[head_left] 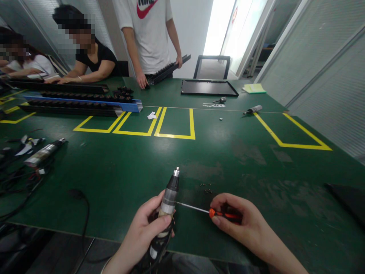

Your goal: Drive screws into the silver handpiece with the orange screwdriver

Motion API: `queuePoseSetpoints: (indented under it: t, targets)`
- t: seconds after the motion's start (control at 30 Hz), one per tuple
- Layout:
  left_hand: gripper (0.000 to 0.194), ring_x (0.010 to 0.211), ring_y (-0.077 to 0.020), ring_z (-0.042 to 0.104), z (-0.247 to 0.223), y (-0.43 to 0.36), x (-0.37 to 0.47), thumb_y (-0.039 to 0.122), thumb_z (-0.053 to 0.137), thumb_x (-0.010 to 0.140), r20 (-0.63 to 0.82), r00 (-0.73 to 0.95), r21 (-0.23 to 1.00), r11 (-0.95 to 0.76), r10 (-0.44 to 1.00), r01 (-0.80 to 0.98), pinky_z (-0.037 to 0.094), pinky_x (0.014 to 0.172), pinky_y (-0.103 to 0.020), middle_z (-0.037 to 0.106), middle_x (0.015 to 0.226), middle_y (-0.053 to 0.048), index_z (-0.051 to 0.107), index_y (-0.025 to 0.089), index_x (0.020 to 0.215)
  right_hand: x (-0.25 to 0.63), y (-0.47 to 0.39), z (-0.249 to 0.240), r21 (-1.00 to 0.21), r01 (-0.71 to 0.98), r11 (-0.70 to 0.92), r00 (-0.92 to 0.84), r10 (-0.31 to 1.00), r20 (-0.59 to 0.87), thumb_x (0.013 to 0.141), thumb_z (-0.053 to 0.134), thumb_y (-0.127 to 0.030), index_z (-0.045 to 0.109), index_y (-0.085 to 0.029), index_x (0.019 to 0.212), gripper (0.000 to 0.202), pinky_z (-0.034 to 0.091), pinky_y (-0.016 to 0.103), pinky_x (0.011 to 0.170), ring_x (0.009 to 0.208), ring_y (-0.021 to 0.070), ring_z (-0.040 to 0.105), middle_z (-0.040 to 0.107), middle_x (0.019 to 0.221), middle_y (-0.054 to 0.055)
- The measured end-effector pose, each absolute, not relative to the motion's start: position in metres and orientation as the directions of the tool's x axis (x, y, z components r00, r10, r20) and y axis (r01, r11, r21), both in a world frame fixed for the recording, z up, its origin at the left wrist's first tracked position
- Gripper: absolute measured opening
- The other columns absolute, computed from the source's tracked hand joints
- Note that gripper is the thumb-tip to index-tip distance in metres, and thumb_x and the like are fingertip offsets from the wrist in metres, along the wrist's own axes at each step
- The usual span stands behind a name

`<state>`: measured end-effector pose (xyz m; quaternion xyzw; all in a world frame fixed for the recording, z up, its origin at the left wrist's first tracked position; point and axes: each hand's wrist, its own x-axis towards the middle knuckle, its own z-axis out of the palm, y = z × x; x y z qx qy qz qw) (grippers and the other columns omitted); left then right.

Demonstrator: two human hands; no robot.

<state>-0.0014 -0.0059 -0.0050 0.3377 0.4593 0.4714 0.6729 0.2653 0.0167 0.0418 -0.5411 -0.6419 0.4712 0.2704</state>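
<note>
My left hand (151, 224) is wrapped round an electric screwdriver (170, 198), its black nose and silver tip pointing up and away from me. Between the thumb and fingers of my right hand (239, 217) is a hand screwdriver (212, 213) with an orange and black handle. The thin shaft points left, and its tip reaches the side of the electric screwdriver's body; whether it touches, I cannot tell. Several small screws (207, 188) lie on the green table (128, 171) just beyond my right hand.
Another electric screwdriver (45, 152) and tangled cables lie at left. Long black and blue rails (85, 104) rest farther back. A person (151, 38) standing opposite holds a black strip (169, 70). A black panel (209, 87) and a grey screwdriver (252, 110) lie at the far right.
</note>
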Motion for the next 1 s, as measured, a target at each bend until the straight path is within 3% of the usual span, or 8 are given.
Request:
queuePoseSetpoints:
  t: [0.13,0.3,0.47,0.77,1.0]
  targets:
    - [0.054,0.063,-0.0187,0.072,-0.005,-0.006,-0.001,0.031,0.087,0.078,-0.313,0.135,0.883,0.340,0.940,-0.324,0.058,0.059,-0.028,0.074,0.089,-0.004,0.074,0.023,0.130,0.266,0.017,0.040,-0.930,0.349,-0.118,-0.318,0.918,-0.235,0.094,0.060,-0.043,0.073,-0.018,0.102,0.030,0.048,0.025,0.057,0.069,0.0177,0.062,0.069,0.080,0.004]
    - [0.054,0.062,-0.0182,0.072,-0.006,-0.006,-0.002,0.030,0.087,0.078,-0.316,0.145,0.881,0.347,0.938,-0.320,0.057,0.057,-0.027,0.074,0.089,-0.003,0.074,0.025,0.130,0.267,0.018,0.037,-0.923,0.325,-0.207,-0.284,0.909,-0.304,0.094,0.058,-0.044,0.072,-0.015,0.088,0.033,0.041,0.022,0.046,0.054,0.0132,0.055,0.065,0.069,0.002]
    - [0.053,0.062,-0.0177,0.072,-0.007,-0.007,-0.003,0.030,0.087,0.079,-0.305,0.146,0.883,0.336,0.941,-0.328,0.058,0.058,-0.027,0.074,0.093,-0.004,0.074,0.026,0.130,0.268,0.019,0.039,-0.921,0.380,-0.085,-0.238,0.953,-0.186,0.087,0.068,-0.040,0.076,-0.016,0.084,0.025,0.048,0.027,0.058,0.066,0.0181,0.063,0.071,0.073,0.005]
    - [0.052,0.062,-0.0177,0.072,-0.007,-0.008,-0.003,0.030,0.087,0.078,-0.294,0.156,0.882,0.331,0.943,-0.336,0.058,0.058,-0.027,0.074,0.091,-0.003,0.075,0.027,0.128,0.270,0.017,0.037,-0.914,0.405,-0.011,-0.248,0.961,-0.121,0.085,0.072,-0.034,0.075,-0.018,0.089,0.017,0.054,0.032,0.069,0.077,0.0227,0.069,0.075,0.085,0.007]
    - [0.052,0.063,-0.0179,0.071,-0.003,-0.007,-0.002,0.031,0.087,0.078,-0.291,0.166,0.885,0.331,0.942,-0.328,0.058,0.059,-0.027,0.073,0.089,-0.003,0.075,0.027,0.129,0.270,0.018,0.030,-0.953,0.245,-0.176,-0.263,0.934,-0.240,0.095,0.058,-0.039,0.073,-0.018,0.107,0.029,0.052,0.026,0.058,0.069,0.0183,0.068,0.074,0.081,0.006]
